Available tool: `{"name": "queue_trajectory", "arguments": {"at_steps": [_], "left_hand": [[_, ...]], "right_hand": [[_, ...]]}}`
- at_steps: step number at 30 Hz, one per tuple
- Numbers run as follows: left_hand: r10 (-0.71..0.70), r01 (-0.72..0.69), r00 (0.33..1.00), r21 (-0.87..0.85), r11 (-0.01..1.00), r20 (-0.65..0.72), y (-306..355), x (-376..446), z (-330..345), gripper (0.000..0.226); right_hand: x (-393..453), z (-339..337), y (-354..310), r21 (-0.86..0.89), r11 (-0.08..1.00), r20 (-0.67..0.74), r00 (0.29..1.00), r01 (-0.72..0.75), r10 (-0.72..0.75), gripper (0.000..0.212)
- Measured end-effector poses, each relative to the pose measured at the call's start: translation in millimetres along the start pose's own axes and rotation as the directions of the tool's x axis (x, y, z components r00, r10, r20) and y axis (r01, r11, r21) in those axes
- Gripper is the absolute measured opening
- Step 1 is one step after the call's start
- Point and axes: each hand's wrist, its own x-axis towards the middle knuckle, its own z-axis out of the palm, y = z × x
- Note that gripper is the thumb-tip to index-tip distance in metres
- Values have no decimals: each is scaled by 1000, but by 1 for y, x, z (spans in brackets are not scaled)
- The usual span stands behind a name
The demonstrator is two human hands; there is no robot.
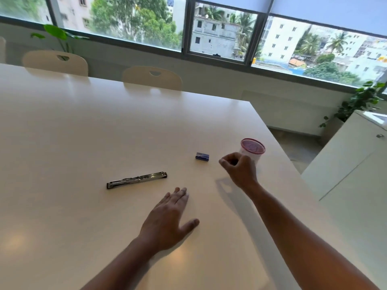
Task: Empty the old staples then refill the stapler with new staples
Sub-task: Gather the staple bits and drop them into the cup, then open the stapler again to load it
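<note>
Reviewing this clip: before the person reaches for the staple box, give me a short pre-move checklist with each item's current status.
1. Stapler lies opened flat on the table, untouched: ok.
2. Old staples emptied from the stapler: cannot tell, the channel is too small to see.
3. Blue staple box within reach, just left of the right hand: ok.
4. Right hand free: cannot tell, fingers curled, possibly pinching something tiny.
5. Left hand flat on the table, free: ok.
6. Pink mesh cup upright behind the right hand: ok.
</note>
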Motion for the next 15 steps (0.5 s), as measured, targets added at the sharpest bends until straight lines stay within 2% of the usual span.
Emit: {"name": "queue_trajectory", "arguments": {"at_steps": [5, 8, 11, 15], "left_hand": [[-73, 53, 993, -200, 978, -97, -6, -5, -8, 65], [-164, 112, 965, -247, 962, -202, -25, -15, -21, 51], [-278, 185, 882, -261, 947, -381, -56, -27, -37, 37], [-361, 313, 739, -184, 932, -569, -99, -41, -54, 29]], "right_hand": [[-45, 62, -10, -13, 980, 259, 947, 199, -189, 8], [-58, 91, -25, 34, 967, 306, 919, 252, -251, 15], [-59, 112, -43, 90, 970, 280, 929, 227, -243, 27], [-56, 130, -57, 25, 973, 314, 922, 230, -226, 44]]}}
